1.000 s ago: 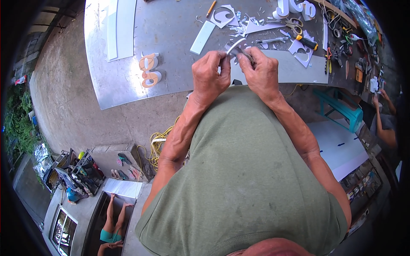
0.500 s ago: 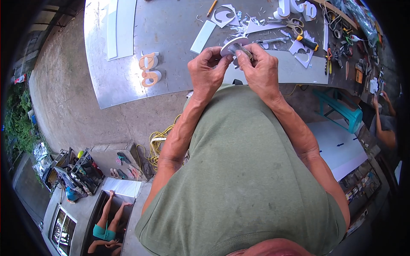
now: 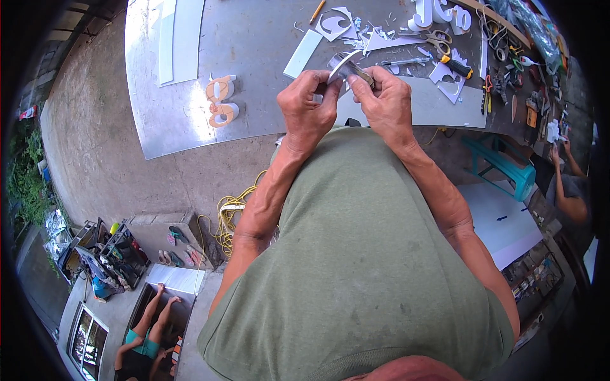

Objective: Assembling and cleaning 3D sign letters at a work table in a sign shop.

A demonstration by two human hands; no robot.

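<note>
White curved piece [image 3: 343, 66] held up over the near edge of the table [image 3: 267, 60], left hand [image 3: 309, 106] pinching its rim, right hand [image 3: 385, 105] pinching a greyish piece [image 3: 364, 77] (kind unclear) beside it; judged light, stiffish, easily creased, best held by the rim.

The spotted olive-green shirt [image 3: 356, 254] has a ribbed collar [image 3: 343, 359]; the hands [image 3: 309, 106] are bare
</note>
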